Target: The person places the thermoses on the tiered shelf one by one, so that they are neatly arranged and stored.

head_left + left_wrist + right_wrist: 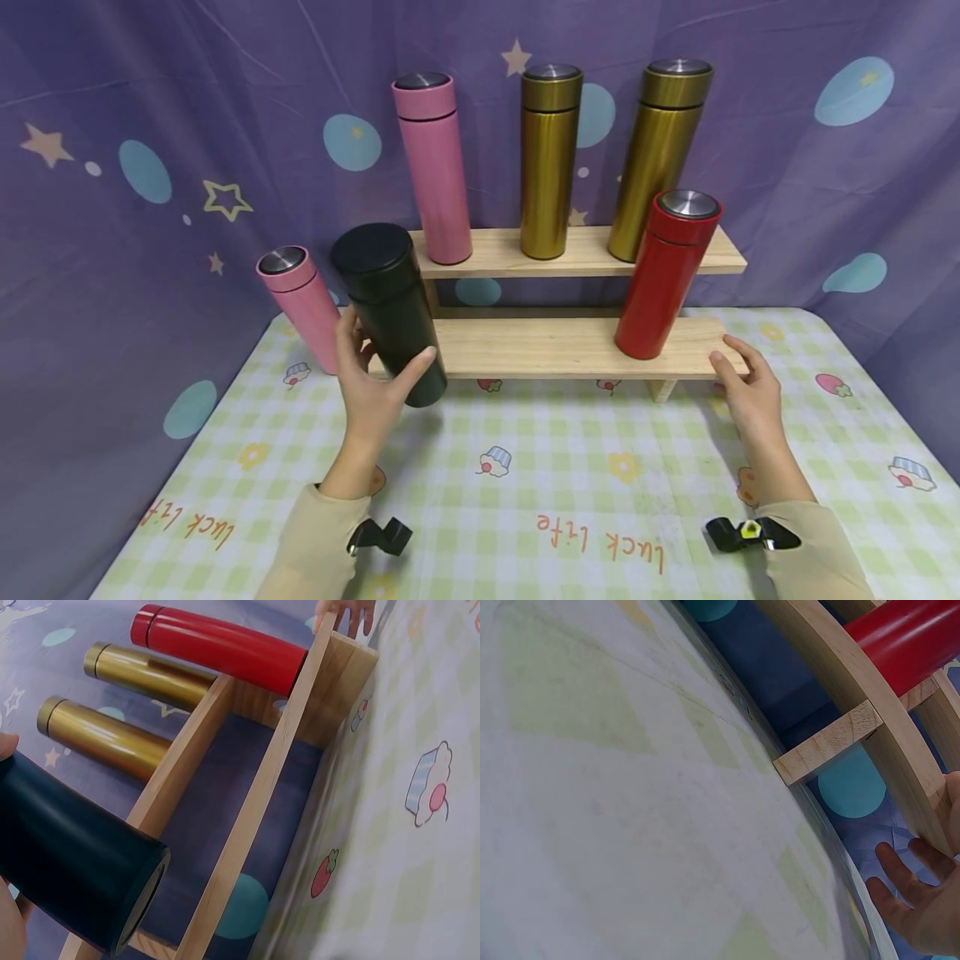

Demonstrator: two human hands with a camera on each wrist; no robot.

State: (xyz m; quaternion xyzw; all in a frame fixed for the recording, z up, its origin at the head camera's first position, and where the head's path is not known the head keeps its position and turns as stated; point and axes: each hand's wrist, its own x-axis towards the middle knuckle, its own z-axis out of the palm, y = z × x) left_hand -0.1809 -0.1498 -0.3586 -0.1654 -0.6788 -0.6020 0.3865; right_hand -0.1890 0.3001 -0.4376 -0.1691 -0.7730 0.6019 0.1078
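My left hand (367,392) grips a black thermos bottle (393,321), fingers and thumb round its lower body. Tilted, the bottle hangs in front of the left end of the two-tier wooden shelf (532,346); its base shows in the left wrist view. At the other end, my right hand (750,387) holds the corner of the lower board, thumb on top. Its other fingers (900,885) hang loosely below the board in the right wrist view. A red thermos (667,275) stands on the lower board, near that hand.
On the upper board stand a pink thermos (433,171) and two gold ones, one in the middle (551,167) and one at right (660,162). Another pink thermos (307,312) is left of the shelf. A checked cloth (555,467) covers the table before a purple curtain (247,75).
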